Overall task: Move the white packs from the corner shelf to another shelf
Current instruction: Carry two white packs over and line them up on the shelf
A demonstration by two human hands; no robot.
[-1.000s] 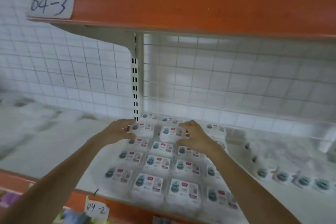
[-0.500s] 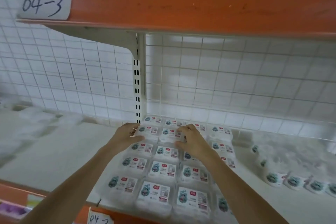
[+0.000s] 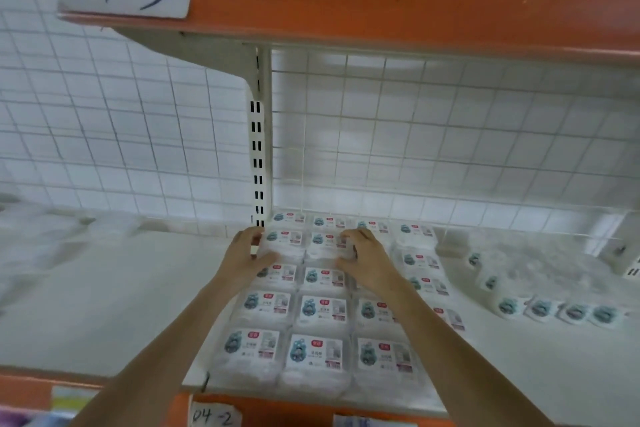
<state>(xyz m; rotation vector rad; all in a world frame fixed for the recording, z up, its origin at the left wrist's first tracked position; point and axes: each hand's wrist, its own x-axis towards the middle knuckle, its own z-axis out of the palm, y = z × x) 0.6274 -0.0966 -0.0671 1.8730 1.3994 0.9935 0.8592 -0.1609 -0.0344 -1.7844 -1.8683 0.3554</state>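
Your left hand (image 3: 246, 255) and right hand (image 3: 367, 258) reach deep into the corner shelf (image 3: 138, 298), fingers curled over the two flat white plastic packs with blue-and-red labels (image 3: 313, 314) in the second row from the back, one pack per hand, thumbs at the near edges. Judgement: you are gripping them as a pair to lift together. The other packs lie in a tight grid beneath your forearms, edges touching, so lift straight up before withdrawing. Beyond your fingertips the white wire-grid back panel (image 3: 450, 135) blocks travel; the orange shelf edge labelled 04-3 (image 3: 381, 0) overhangs above. Bare shelf lies left of your left hand; loose small white packs (image 3: 554, 310) sit right of your right hand.
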